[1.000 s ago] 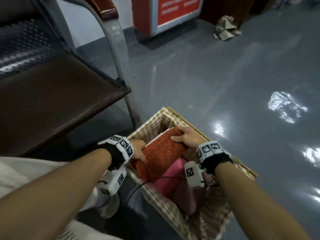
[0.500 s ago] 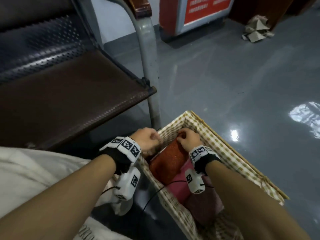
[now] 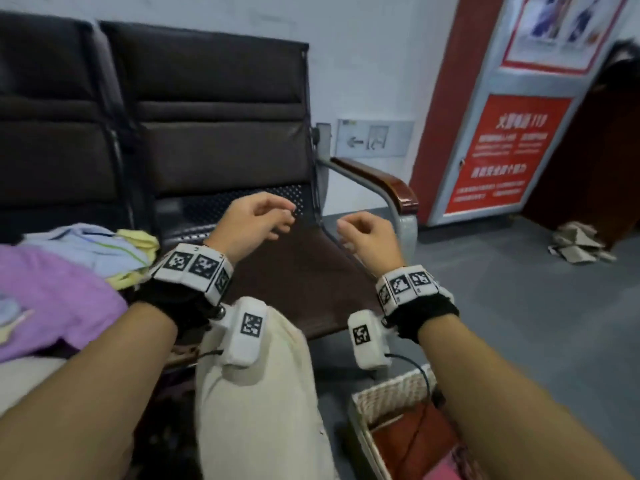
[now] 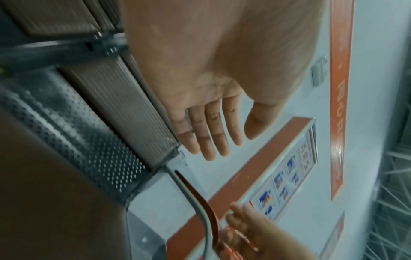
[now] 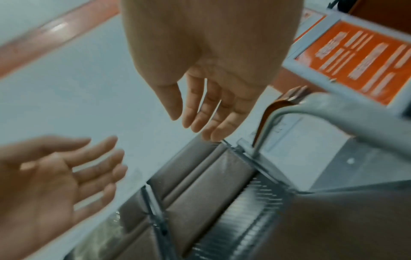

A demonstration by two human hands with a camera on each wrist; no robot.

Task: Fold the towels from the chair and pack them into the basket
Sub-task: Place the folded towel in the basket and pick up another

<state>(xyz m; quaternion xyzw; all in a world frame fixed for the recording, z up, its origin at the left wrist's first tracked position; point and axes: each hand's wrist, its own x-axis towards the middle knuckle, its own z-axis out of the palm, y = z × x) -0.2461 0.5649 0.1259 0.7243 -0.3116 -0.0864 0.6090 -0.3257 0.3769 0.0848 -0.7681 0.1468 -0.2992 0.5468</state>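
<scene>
Both my hands hover empty over the brown chair seat. My left hand has relaxed, slightly curled fingers; in the left wrist view its fingers are straight. My right hand is beside it, fingers loose and spread. The wicker basket stands on the floor at the lower right, below my right forearm, with a folded orange towel and a pink towel inside. Unfolded towels lie on the seat to the left: purple, light blue and yellow.
A metal armrest with a wooden top bounds the seat on the right. A red and grey notice cabinet stands against the wall. Crumpled cardboard lies on the grey floor. My cream trouser leg is between chair and basket.
Both hands let go of the orange towel in the basket and rose up over the chair seat. My view lifted from the basket to the chairs.
</scene>
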